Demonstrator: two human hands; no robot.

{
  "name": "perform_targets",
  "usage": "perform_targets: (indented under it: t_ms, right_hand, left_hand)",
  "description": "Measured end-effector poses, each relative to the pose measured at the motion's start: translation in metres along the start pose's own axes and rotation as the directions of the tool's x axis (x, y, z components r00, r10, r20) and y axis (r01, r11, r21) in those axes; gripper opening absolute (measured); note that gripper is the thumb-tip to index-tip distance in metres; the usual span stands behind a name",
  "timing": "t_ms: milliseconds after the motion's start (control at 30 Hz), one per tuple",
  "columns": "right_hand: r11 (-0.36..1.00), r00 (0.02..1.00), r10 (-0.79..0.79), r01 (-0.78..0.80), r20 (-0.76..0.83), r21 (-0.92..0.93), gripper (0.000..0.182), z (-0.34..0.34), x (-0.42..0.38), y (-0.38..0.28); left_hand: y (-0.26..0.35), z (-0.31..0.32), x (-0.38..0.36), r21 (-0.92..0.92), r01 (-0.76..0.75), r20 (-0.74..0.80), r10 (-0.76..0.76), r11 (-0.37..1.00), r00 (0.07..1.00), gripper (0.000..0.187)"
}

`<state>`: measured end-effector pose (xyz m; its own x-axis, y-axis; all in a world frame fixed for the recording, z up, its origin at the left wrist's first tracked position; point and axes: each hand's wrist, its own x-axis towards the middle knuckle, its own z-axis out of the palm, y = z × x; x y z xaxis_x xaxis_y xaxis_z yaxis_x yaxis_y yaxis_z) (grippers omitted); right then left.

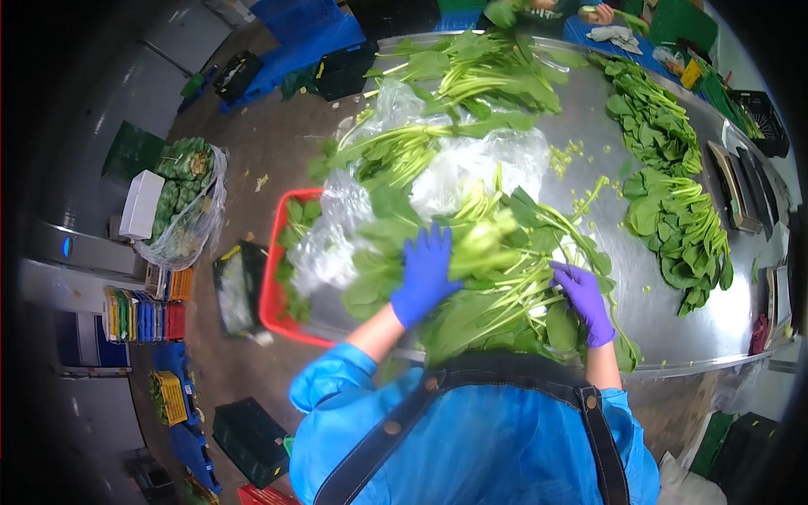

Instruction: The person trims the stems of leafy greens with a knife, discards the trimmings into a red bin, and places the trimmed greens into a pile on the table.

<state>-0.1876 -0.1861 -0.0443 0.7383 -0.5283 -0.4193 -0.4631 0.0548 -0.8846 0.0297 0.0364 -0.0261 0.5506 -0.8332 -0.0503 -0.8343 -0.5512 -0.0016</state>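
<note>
Both hands wear gloves over a metal table [589,126]. My left hand [427,273], in a blue glove, lies with fingers spread on a bunch of leafy greens [379,286]; a blurred cluster of pale stems is just right of it. My right hand [581,299], in a purple glove, has its fingers bent at the stems of a loose pile of greens [505,311]; what its fingertips hold, if anything, is too small to name. Beyond the hands, clear plastic bags [497,164] lie among more greens [396,151].
A red crate [271,278] with greens stands at the table's left edge. Bunches of greens [665,210] line the right side. Across the table a co-worker's hand [599,14] holds a stalk. Green bits [572,156] are scattered on the metal. Crates [250,442] stand on the floor.
</note>
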Motion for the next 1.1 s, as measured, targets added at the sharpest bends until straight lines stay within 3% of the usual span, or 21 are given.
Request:
perform_targets:
  t_ms: [67,233,267,300,367,400,533,600,633,700,833,867,900,933,1000,1033,1100]
  right_hand:
    - [0.999,0.999,-0.046,0.046,-0.005,0.008,0.032,-0.001,0.001,0.005]
    - [0.999,0.999,-0.046,0.046,-0.014,0.008,0.032,-0.004,-0.007,0.001]
    - [0.998,0.998,-0.054,0.054,-0.019,0.015,0.031,-0.003,-0.008,0.000]
    - [0.999,0.998,-0.052,0.052,-0.021,0.014,0.031,-0.003,-0.010,-0.001]
    - [1.000,1.000,-0.006,0.006,-0.003,0.010,0.032,-0.004,-0.013,-0.003]
    - [1.000,1.000,-0.009,0.009,-0.007,0.014,0.032,-0.004,-0.013,-0.002]
    - [0.999,0.999,-0.040,0.040,0.008,0.011,0.032,-0.002,-0.013,0.005]
    - [0.999,0.999,-0.048,0.048,0.007,0.012,0.032,-0.003,-0.014,0.005]
    - [0.999,0.999,-0.034,0.034,0.002,0.010,0.033,-0.004,-0.016,0.005]
    - [1.000,1.000,-0.027,0.027,-0.011,0.008,0.033,-0.008,-0.018,0.007]
    - [0.999,0.999,0.000,0.002,-0.037,0.050,0.033,-0.015,-0.022,0.014]
    - [0.998,0.999,0.002,0.000,-0.034,0.067,0.032,-0.016,-0.022,0.015]
    - [0.997,0.999,0.003,0.000,-0.032,0.084,0.032,-0.016,-0.021,0.016]
    - [0.996,0.999,0.006,-0.002,-0.039,0.092,0.032,-0.015,-0.021,0.013]
    - [0.994,0.999,-0.025,0.030,-0.046,0.109,0.031,-0.012,-0.027,-0.001]
    - [0.993,0.999,-0.024,0.029,-0.048,0.111,0.031,-0.009,-0.031,-0.011]
    - [0.986,0.992,-0.104,0.112,-0.070,0.123,0.031,-0.003,-0.041,-0.033]
  left_hand:
    - [0.007,0.014,-0.016,0.029,-0.035,0.052,0.033,0.999,0.998,0.109]
    - [0.012,-0.010,-0.017,-0.070,-0.089,-0.065,0.084,0.994,0.994,0.102]
    - [0.017,-0.018,-0.017,-0.101,-0.186,-0.242,0.157,0.977,0.957,0.074]
    - [0.022,-0.019,-0.011,-0.103,-0.188,-0.241,0.159,0.977,0.957,0.074]
    - [0.041,-0.018,0.003,-0.405,-0.223,0.086,0.280,0.886,0.956,0.043]
    - [0.052,0.000,0.003,-0.377,-0.410,-0.258,0.331,0.831,0.908,0.024]
    - [0.082,0.034,0.058,-0.309,-0.494,-0.362,0.380,0.812,0.851,0.024]
    - [0.083,0.047,0.091,0.035,-0.406,-0.464,0.374,0.913,0.803,0.021]
    - [0.080,0.056,0.100,0.040,-0.409,-0.474,0.377,0.912,0.795,0.021]
    - [0.075,0.060,0.110,0.014,-0.311,-0.123,0.310,0.950,0.943,0.022]
    - [0.067,0.014,0.098,-0.111,-0.434,-0.106,0.423,0.894,0.900,0.025]
    - [0.067,-0.014,0.086,-0.454,-0.411,-0.199,0.359,0.791,0.912,0.027]
    - [0.065,-0.039,0.078,-0.734,-0.367,-0.257,0.266,0.571,0.929,0.029]
    - [0.061,-0.058,0.075,-0.733,-0.371,-0.253,0.277,0.571,0.927,0.029]
    - [0.056,-0.087,0.064,-0.869,-0.363,-0.263,0.306,0.336,0.915,0.037]
    - [0.056,-0.101,0.057,-0.869,-0.362,-0.262,0.308,0.336,0.915,0.037]
    - [0.060,-0.123,0.040,-0.994,0.012,0.059,0.427,0.112,0.902,0.039]
